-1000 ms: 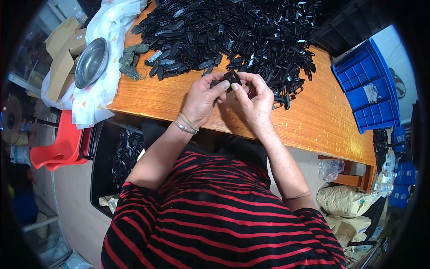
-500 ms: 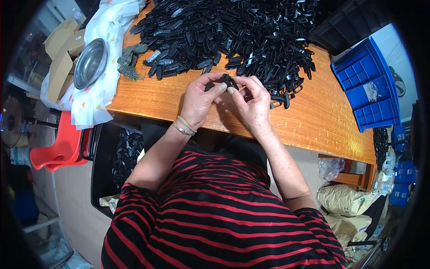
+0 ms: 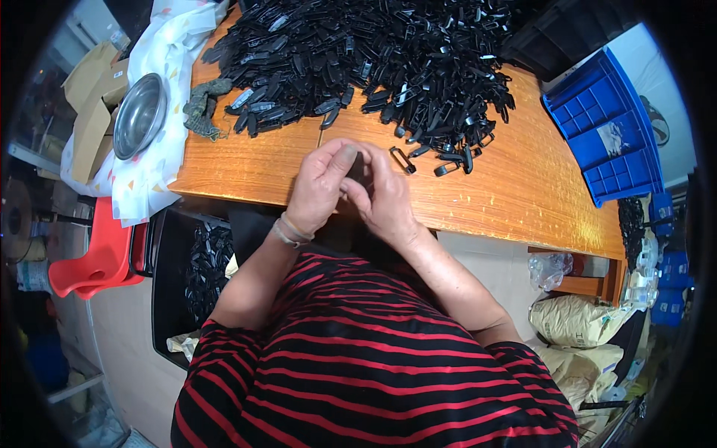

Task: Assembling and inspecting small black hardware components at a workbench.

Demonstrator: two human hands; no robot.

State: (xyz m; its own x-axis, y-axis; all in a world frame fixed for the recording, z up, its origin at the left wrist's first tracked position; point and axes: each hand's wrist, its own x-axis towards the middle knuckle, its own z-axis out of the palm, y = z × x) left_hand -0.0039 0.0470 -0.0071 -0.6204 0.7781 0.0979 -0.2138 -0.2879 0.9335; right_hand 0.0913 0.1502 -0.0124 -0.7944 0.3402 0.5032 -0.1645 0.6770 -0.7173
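Observation:
Above the near edge of the wooden table, my left hand [image 3: 317,184] and my right hand [image 3: 389,200] meet around a dark, elongated plastic piece [image 3: 358,169]. Fingers of both hands are closed on it, the left thumb at its upper end. Much of the piece is hidden by the fingers. Just right of my right hand lies a slim black oblong frame [image 3: 402,160] on the tabletop. Beyond my hands spreads a large heap of black plastic pieces [image 3: 328,67], some long and solid, others open frames.
A grey-green cloth bundle [image 3: 200,108] lies left of the heap. Farther left, a metal bowl [image 3: 140,116] sits on a white patterned sheet [image 3: 153,175]. A blue crate [image 3: 605,131] leans at the table's right. Below left are a red chair [image 3: 97,257] and a black bin [image 3: 168,299] holding more pieces.
Both hands have come nearer my body, the right one also moving left. The slim oblong frame now shows on the table where my right hand was. The view has shifted slightly.

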